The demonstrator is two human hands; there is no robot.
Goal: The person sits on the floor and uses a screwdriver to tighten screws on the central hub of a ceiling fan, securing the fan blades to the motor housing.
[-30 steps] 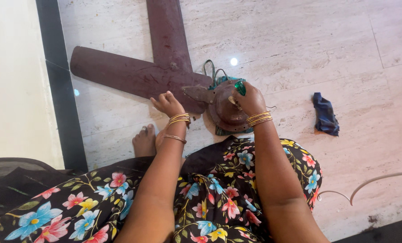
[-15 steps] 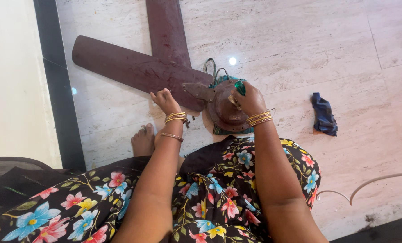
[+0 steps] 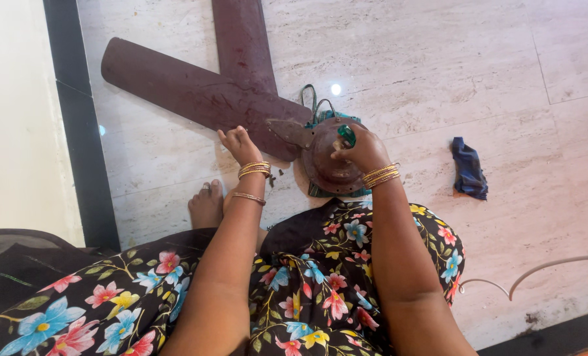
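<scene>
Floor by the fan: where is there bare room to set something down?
Bare marble floor lies beyond the fan motor and between it and the blue cloth. It is crowded where both hands, the blades and the foot meet.

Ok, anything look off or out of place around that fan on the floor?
Small dark bits lie loose on the floor beside the left hand, and a crumpled dark blue cloth sits apart to the right.

Wearing gold bangles (image 3: 254, 170) just behind the fingers of the left hand (image 3: 241, 145), more gold bangles (image 3: 381, 175) behind the right hand (image 3: 363, 148); wearing a black dress (image 3: 320, 290) with red, blue and yellow flowers; going barefoot (image 3: 206, 204).
</scene>
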